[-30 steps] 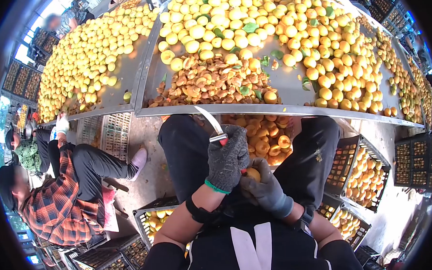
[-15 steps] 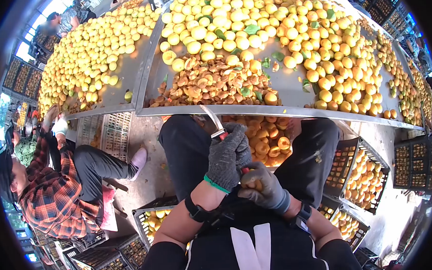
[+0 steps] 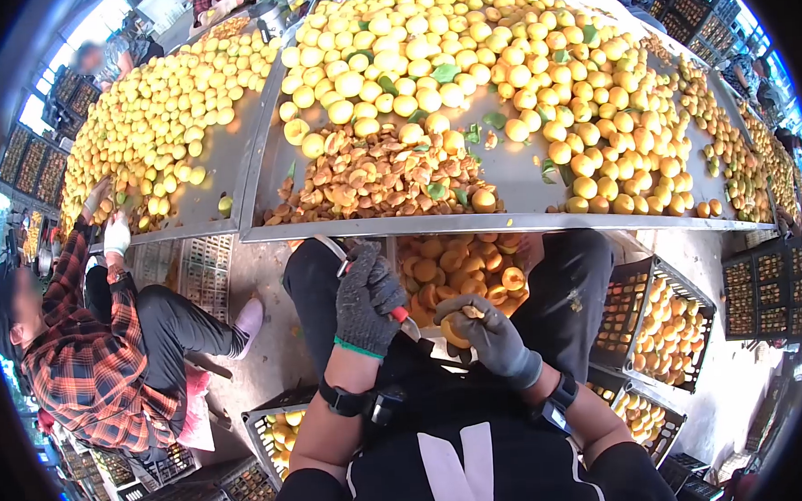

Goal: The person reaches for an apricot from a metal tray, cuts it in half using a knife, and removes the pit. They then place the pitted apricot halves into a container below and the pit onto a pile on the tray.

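My left hand (image 3: 365, 297), in a dark knit glove with a green cuff, is closed round a knife. A pale curved strip, likely its blade, projects past the knuckles, and a red handle part (image 3: 399, 314) with a short metal tip (image 3: 411, 329) shows below the fist. My right hand (image 3: 494, 340), in a grey glove, pinches an apricot (image 3: 455, 332) with its fingers. A small brownish piece (image 3: 472, 312) shows at the fingertips. Between my knees, a container of halved apricots (image 3: 460, 270) sits under the table edge, just beyond both hands.
The metal table (image 3: 373, 227) carries whole apricots (image 3: 427, 34) and a heap of brownish pieces (image 3: 380, 175). Crates of apricots (image 3: 668, 328) stand at my right, another crate (image 3: 279, 435) at my left. A person in a plaid shirt (image 3: 93, 371) sits at the left.
My hands have moved apart. The left, with the knife, has shifted left and up; the right has turned, so the apricot and small piece now show. The view has shifted slightly.
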`<action>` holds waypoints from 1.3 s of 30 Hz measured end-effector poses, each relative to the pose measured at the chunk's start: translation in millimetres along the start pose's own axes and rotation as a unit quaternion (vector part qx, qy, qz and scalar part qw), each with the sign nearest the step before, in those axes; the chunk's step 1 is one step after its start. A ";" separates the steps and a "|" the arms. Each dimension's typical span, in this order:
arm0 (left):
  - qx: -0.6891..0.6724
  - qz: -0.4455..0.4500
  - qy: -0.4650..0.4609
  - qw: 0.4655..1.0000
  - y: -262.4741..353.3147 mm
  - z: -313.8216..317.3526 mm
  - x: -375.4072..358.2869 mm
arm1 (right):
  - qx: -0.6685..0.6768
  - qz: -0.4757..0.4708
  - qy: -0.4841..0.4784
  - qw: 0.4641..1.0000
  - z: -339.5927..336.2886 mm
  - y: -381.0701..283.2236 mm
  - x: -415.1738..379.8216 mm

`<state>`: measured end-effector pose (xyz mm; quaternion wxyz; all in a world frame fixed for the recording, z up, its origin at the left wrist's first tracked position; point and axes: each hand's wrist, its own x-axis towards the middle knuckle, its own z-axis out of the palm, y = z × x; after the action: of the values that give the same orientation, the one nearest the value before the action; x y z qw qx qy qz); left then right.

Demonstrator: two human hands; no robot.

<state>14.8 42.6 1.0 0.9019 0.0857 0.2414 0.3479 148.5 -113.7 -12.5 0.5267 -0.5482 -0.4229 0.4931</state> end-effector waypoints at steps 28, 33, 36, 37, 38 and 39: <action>0.084 -0.042 0.004 0.996 -4.8 -40.1 11.4 | 0.112 0.008 0.035 0.993 -17.8 -22.3 100.1; 0.129 -0.062 0.110 0.984 -6.6 -46.6 17.5 | -0.432 0.022 0.079 0.898 -36.4 -40.5 150.5; 0.098 -0.085 0.076 0.989 -7.3 -47.2 15.7 | -0.365 -0.021 0.102 0.925 -75.1 -33.6 152.8; 0.091 -0.101 0.065 0.989 -7.9 -51.7 17.3 | -0.431 -0.024 0.159 0.888 -93.0 -40.6 149.8; 0.083 -0.117 0.055 0.988 -9.0 -54.4 19.7 | -0.386 -0.053 0.222 0.894 -124.9 -29.8 152.2; 0.083 -0.120 0.054 0.988 -11.1 -53.9 21.8 | -0.563 -0.069 0.257 0.782 -148.4 -43.8 145.4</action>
<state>8.6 48.2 -57.6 0.9125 0.1116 0.3262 0.2200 320.0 9.3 11.1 0.2462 -0.8229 -0.5112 -0.0298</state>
